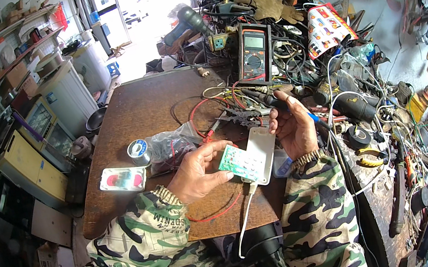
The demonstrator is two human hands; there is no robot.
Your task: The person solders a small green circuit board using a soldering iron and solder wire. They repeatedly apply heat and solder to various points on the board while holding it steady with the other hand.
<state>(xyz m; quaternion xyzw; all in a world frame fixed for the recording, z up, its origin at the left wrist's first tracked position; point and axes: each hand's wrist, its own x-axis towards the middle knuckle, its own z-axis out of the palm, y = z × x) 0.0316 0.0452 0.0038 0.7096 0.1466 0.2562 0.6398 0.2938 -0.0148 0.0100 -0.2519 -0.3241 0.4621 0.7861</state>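
Observation:
My left hand (198,173) pinches a green circuit board (238,162) by its edge, solder side up. The board is tilted over a white plastic case half (263,148), and a white cable (248,212) runs down from the case's near end. My right hand (297,128), at the right of the case, is closed round a soldering iron (275,101) with a black and blue handle; its tip is hard to make out among the wires behind. A spool of solder wire (139,153) stands left of my left hand, beside a clear plastic bag (170,143).
A clear-lidded box (123,180) lies on the left of the brown table (135,104). A multimeter (255,53) stands upright at the back, with red leads looping forward. Tangled cables, pliers (371,157) and a tape roll (359,136) crowd the right side.

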